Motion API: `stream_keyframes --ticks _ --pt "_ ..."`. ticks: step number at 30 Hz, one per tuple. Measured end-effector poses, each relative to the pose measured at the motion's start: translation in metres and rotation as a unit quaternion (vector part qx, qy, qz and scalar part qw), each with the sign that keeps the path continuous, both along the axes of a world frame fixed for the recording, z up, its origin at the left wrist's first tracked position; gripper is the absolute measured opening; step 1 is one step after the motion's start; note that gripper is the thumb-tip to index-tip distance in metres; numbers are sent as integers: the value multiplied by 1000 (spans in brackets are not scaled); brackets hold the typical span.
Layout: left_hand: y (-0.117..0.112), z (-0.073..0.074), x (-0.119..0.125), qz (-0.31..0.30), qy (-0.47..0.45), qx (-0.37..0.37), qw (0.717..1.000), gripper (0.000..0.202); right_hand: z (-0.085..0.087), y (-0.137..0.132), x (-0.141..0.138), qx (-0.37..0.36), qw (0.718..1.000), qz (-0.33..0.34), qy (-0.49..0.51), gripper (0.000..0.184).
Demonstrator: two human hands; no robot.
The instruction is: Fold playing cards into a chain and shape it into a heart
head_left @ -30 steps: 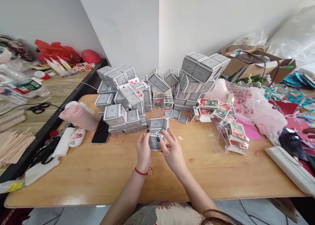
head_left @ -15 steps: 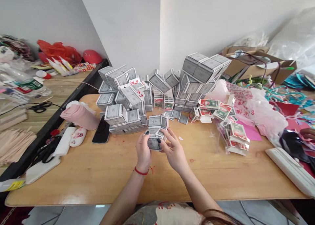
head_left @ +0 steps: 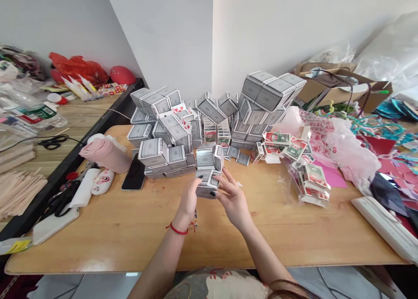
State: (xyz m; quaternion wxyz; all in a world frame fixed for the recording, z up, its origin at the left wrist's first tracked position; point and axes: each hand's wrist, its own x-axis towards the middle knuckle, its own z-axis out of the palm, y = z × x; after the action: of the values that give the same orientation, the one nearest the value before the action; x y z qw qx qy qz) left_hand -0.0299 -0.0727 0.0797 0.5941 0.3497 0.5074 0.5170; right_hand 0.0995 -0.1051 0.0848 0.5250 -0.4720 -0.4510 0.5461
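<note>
Between my hands is a folded playing-card box [head_left: 206, 191] with grey patterned backs, joined or pressed to a second one [head_left: 205, 158] with a raised side flap. My left hand [head_left: 188, 197] grips its left side, thumb on the top edge, its other fingers mostly hidden. My right hand [head_left: 232, 200] holds the right side, thumb low at the near corner and fingers along the upper edge. Just behind and left stands a block of card boxes [head_left: 153, 153]. Loose cards with red hearts [head_left: 179, 110] lie on the stack behind it.
Taller card boxes [head_left: 264, 90] are stacked at the back right. Opened card packets [head_left: 313, 177] and a plastic bag [head_left: 342, 146] lie to the right. On the left are a phone [head_left: 134, 173], a pink roll [head_left: 106, 154] and black scissors [head_left: 67, 198]. The wooden table [head_left: 130, 233] extends toward me.
My left hand has shifted slightly left and turned at the wrist, its thumb farther along the top. The card box has tilted a little. My right hand stays nearly in place.
</note>
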Motion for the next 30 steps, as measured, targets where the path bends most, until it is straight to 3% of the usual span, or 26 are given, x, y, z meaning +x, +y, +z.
stream_keyframes --ticks 2,6,9,15,18,24,30 --pt "1 4 2 -6 -28 -12 1000 20 2 -1 0 8 1000 5 -1 34" --pt "-4 3 13 80 -18 4 997 27 6 -3 -1 37 999 -8 -24 28" --pt "-8 -1 16 104 -2 30 994 29 7 -3 -2 42 999 -20 -18 28" --pt "-6 2 10 45 -24 53 997 37 2 -5 -6 13 996 -61 70 40" --pt "-4 2 10 51 -21 36 998 34 3 -4 -5 -7 992 -75 106 54" --pt "-3 -4 12 91 -29 50 994 30 8 0 2 -86 984 6 157 73" --pt "-4 -1 14 121 -51 47 990 31 12 3 1 -79 984 13 156 67"
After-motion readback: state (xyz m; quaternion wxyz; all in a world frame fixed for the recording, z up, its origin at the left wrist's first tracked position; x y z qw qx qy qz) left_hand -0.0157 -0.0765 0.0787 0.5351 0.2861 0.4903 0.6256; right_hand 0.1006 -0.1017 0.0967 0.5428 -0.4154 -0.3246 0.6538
